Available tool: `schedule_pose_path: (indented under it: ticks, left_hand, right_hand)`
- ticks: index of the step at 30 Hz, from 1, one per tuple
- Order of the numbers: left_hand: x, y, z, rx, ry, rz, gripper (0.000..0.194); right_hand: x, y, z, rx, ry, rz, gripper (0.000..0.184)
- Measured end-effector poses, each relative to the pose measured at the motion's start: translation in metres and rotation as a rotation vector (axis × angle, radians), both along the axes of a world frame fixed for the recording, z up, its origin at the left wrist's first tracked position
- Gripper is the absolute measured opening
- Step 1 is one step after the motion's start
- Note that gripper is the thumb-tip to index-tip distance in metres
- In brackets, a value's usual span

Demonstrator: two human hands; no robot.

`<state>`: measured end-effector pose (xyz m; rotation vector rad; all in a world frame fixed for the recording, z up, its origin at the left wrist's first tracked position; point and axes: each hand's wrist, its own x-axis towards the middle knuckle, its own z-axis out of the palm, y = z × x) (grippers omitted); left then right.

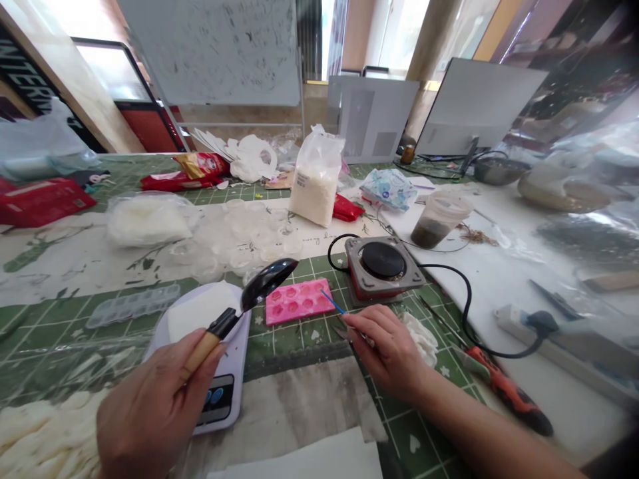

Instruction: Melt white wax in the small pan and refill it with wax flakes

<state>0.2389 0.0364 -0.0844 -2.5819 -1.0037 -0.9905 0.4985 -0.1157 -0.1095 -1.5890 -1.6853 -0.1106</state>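
In the head view my left hand [150,399] is closed round the wooden handle of a black ladle [268,283], raised over a white kitchen scale [232,372] with a white sheet [197,313] on it. The ladle's bowl hangs near the left end of a pink mould [299,301] with flower-shaped cavities; what the bowl holds is hidden. My right hand [387,346] pinches a thin blue stick [332,301], whose tip reaches over the mould's right part. Beside that hand lie a crumpled white tissue [421,339] and a metal-tipped tool [341,330], partly hidden by the fingers.
A small hot plate [384,263] with a black cable stands behind my right hand. To the right are an orange-handled screwdriver [514,392], a power strip [564,346] and a plastic cup [439,219] with dark contents. A bag of white granules [315,183] stands further back.
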Motion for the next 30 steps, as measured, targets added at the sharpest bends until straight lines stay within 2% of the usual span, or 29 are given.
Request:
schedule_pose_path:
  ticks: [8,13,24,30]
  left_hand:
    - [-0.001,0.003,-0.012,0.075,-0.036,-0.045,0.027]
    - [-0.001,0.007,-0.017,0.055,0.012,-0.043,0.027]
    - [-0.001,0.004,-0.012,0.045,0.033,-0.012,0.024]
    - [0.0,0.004,-0.013,0.047,0.011,-0.014,0.024]
  right_hand:
    - [-0.001,-0.001,0.001,0.013,-0.015,0.027,0.037]
    - [-0.001,0.0,0.003,-0.022,-0.065,-0.063,0.035]
    - [0.001,0.001,0.004,-0.014,-0.104,-0.136,0.031]
    - [0.003,0.002,0.001,-0.008,-0.075,-0.101,0.033]
